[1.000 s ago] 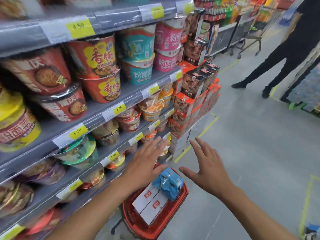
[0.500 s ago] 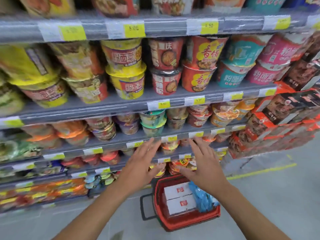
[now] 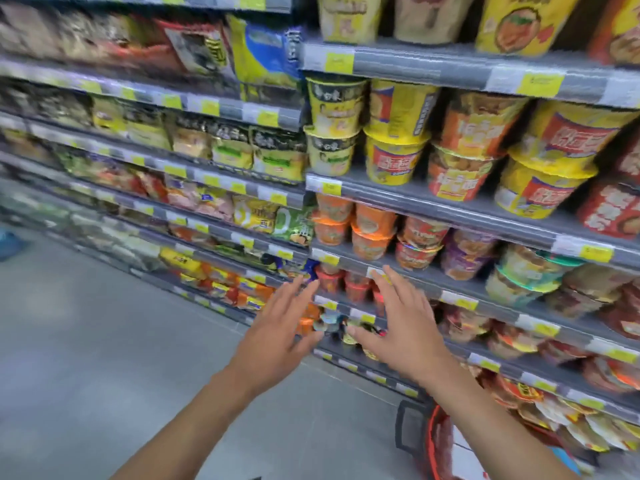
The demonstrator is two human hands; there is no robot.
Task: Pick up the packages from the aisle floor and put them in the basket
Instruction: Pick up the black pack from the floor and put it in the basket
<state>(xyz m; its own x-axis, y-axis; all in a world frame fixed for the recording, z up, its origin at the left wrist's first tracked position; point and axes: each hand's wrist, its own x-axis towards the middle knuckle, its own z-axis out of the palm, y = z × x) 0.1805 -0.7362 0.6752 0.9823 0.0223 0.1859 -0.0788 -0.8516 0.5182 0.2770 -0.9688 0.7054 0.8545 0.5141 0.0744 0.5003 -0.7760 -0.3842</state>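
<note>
My left hand (image 3: 280,327) and my right hand (image 3: 401,327) are stretched out in front of me with fingers spread, and neither holds anything. The red basket (image 3: 437,441) with a black handle stands on the floor at the lower right, mostly hidden behind my right forearm. A white package (image 3: 462,459) and a bit of a blue one (image 3: 562,457) show inside it. A blurred blue thing (image 3: 8,244) lies on the floor at the far left edge; what it is I cannot tell.
Grey shelves (image 3: 433,202) of noodle cups and snack bags run along the aisle from the left to the right edge, close to my hands. Grey floor (image 3: 86,341) spreads out at the lower left.
The view has swung left along the shelves. The basket has slid from the lower middle to the lower right corner. Both hands stay open and held out.
</note>
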